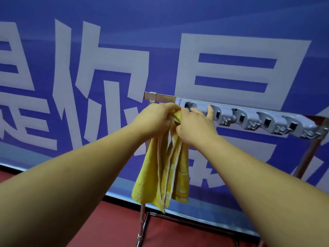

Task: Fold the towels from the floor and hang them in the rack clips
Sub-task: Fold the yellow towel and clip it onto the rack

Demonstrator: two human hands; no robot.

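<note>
**One yellow towel, two hands, at the first of five clips**

A blue banner [44, 18] fills the wall behind. It carries large white characters, of which only 你 [99, 77] reads whole; the others are cut off at the edge or partly hidden.

The left hand [156, 116] is curled tight round the bunched top of the single yellow towel [165, 168]. The towel hangs down in loose folds between the two forearms, clear of the red floor [106, 225].

The right hand [194, 127] pinches the same bunched top from the other side, at the leftmost clip. Its outer fingers [211, 111] stretch onto the grey clip strip [249, 120]. The strip shows five clips in a row, mounted on one chrome rack [160, 97] with two uprights.
</note>
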